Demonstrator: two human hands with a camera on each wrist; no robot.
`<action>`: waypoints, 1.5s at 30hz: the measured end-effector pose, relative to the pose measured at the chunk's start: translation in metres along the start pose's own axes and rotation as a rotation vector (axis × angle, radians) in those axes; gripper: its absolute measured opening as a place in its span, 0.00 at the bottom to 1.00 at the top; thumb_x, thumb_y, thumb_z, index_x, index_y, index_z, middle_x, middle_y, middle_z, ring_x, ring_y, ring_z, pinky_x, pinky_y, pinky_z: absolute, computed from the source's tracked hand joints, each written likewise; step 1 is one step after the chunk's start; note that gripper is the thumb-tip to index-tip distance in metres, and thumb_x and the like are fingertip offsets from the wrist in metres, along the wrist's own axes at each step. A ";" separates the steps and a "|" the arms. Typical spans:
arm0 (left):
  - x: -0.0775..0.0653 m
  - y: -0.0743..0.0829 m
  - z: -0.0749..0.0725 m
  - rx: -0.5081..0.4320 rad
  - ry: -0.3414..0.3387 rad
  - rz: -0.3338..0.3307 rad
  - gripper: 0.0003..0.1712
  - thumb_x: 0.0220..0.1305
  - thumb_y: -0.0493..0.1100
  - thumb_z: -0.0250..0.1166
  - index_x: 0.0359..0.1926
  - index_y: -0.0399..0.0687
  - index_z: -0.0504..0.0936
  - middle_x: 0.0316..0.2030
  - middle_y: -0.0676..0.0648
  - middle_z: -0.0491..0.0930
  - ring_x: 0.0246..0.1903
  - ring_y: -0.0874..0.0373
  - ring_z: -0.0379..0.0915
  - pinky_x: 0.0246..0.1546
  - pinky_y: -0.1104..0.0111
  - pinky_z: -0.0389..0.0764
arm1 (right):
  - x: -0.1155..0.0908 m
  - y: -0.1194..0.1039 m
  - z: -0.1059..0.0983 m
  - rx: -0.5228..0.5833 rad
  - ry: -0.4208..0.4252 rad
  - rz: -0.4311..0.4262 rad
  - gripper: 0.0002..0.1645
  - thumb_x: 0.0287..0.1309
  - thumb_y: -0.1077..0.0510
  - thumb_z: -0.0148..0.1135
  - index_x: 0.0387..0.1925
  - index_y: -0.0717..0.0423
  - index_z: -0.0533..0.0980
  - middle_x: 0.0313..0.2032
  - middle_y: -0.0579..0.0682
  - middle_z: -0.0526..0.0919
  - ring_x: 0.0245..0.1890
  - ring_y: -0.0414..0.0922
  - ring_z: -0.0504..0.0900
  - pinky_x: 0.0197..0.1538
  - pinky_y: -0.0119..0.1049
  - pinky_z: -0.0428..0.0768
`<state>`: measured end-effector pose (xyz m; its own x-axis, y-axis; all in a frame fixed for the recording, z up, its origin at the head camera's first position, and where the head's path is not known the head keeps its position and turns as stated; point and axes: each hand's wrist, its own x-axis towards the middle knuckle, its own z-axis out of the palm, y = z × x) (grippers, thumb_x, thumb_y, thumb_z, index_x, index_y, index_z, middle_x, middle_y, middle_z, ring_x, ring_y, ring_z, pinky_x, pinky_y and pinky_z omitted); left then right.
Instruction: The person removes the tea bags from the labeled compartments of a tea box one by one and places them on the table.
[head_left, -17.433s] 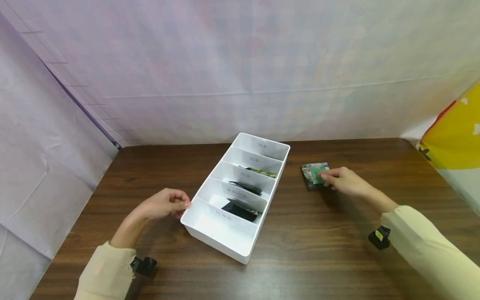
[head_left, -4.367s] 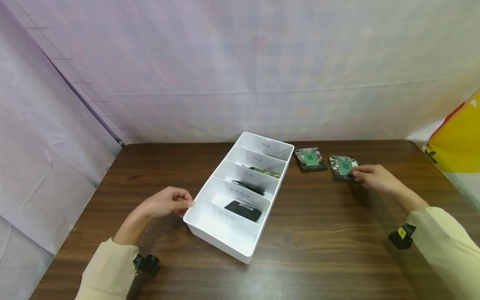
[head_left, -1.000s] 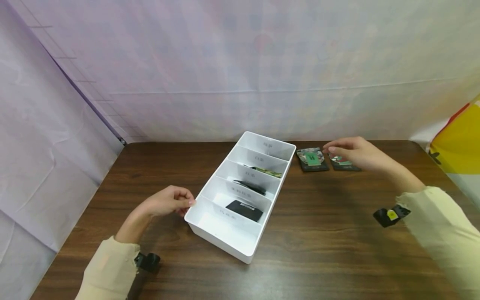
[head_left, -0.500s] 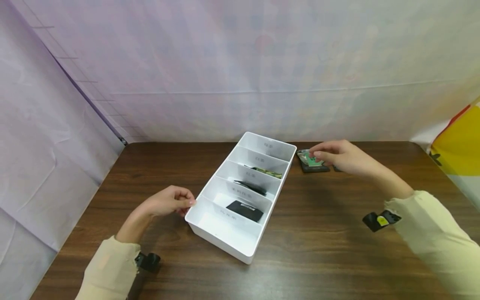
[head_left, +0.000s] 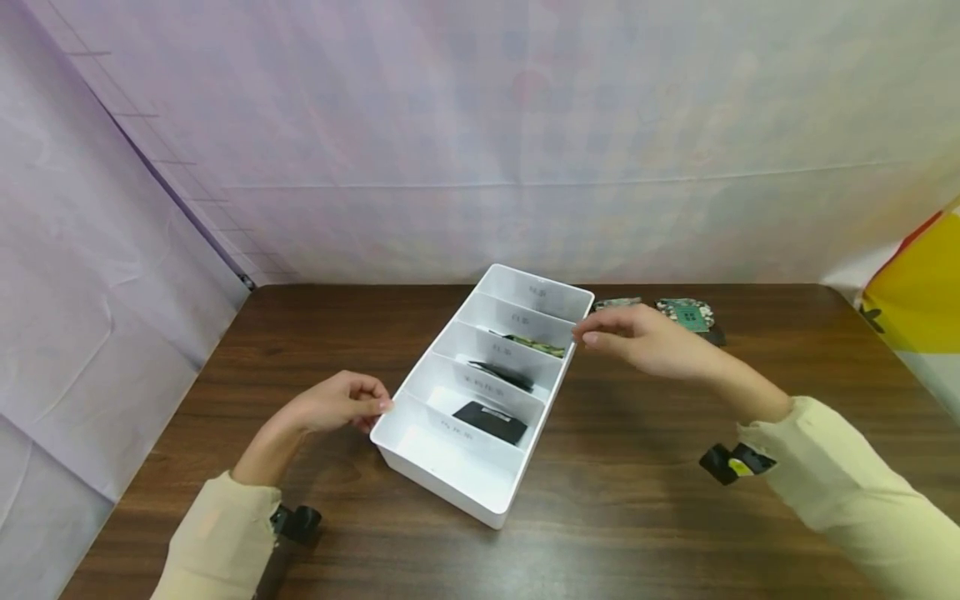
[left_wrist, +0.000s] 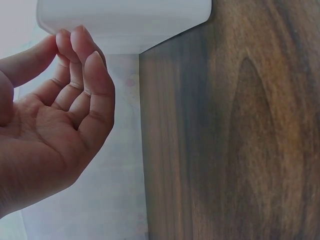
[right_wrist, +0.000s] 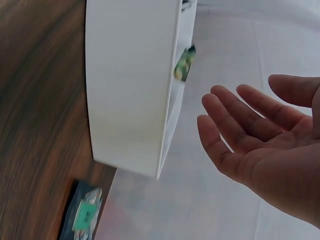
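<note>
A white box [head_left: 450, 457] with several compartments stands slantwise on the table. My left hand [head_left: 336, 405] pinches its near left rim between thumb and fingertips; the left wrist view shows this at the box's corner. Over the right rim hovers my right hand [head_left: 651, 343], fingers loosely bent and holding nothing. Inside the box a green-and-yellow packet [head_left: 536, 344], a dark packet [head_left: 501, 375] and a flat black packet [head_left: 489, 422] lie in separate compartments. The right wrist view shows the green-and-yellow packet [right_wrist: 185, 63] poking above the rim.
Behind my right hand a black packet with a green label [head_left: 686, 315] lies on the brown wooden table [head_left: 600, 517]. Left of it another similar packet [head_left: 619, 302] is mostly hidden by the hand. A pale curtain [head_left: 420, 150] hangs along the table's back edge.
Over the last second my right hand has moved left and slightly nearer, from above the two table packets to the box's right rim. My left hand stays put.
</note>
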<state>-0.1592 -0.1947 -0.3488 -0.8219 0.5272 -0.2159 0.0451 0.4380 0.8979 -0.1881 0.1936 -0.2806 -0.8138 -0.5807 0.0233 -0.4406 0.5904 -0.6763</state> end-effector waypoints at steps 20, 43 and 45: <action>0.001 -0.002 0.000 0.002 -0.005 0.000 0.08 0.63 0.30 0.54 0.33 0.23 0.72 0.21 0.49 0.72 0.23 0.59 0.70 0.25 0.68 0.75 | 0.000 -0.031 0.054 0.104 -0.146 -0.181 0.13 0.63 0.61 0.51 0.46 0.58 0.77 0.45 0.50 0.80 0.47 0.44 0.76 0.49 0.38 0.73; 0.000 -0.001 -0.001 0.005 -0.004 0.007 0.09 0.63 0.31 0.54 0.33 0.23 0.72 0.21 0.50 0.73 0.23 0.59 0.70 0.25 0.69 0.74 | 0.005 -0.030 0.092 0.125 -0.223 -0.280 0.10 0.59 0.63 0.55 0.39 0.61 0.80 0.43 0.53 0.81 0.46 0.45 0.77 0.51 0.38 0.72; 0.001 -0.001 -0.001 0.007 -0.005 0.007 0.09 0.63 0.31 0.54 0.33 0.23 0.72 0.21 0.50 0.73 0.23 0.59 0.70 0.25 0.69 0.74 | 0.006 -0.030 0.094 0.103 -0.218 -0.283 0.10 0.59 0.63 0.56 0.39 0.61 0.80 0.43 0.54 0.81 0.46 0.46 0.77 0.51 0.39 0.72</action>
<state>-0.1604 -0.1957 -0.3496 -0.8189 0.5337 -0.2110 0.0551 0.4391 0.8968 -0.1436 0.1196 -0.3294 -0.5603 -0.8253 0.0699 -0.5869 0.3360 -0.7367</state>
